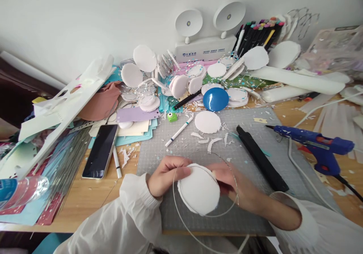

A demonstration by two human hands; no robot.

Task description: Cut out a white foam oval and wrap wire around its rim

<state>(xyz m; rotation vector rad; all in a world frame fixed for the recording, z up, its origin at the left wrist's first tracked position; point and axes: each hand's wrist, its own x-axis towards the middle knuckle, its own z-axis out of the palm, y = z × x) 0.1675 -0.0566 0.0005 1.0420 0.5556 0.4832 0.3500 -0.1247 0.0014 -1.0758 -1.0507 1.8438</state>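
Between my two hands is a round white foam disc [200, 189] with a slightly ragged edge, held above the grey cutting mat [176, 216]. My left hand [171, 174] pinches its upper left edge, the thumb lying on the front face. My right hand [234, 182] has its fingers closed at the upper right edge; they are partly hidden behind the disc. A thin, light-coloured wire [176, 208] loops around the disc and hangs below the mat's front edge. Another white foam disc [207, 122] lies flat on the mat, just beyond my hands.
A blue glue gun [317, 140] with its cord lies at the right, near a black cutter-like tool [261, 159]. To the left are a phone [100, 151] and a plastic bottle [24, 191]. Piled discs [144, 59], a blue oval [215, 99] and markers [258, 36] line the back.
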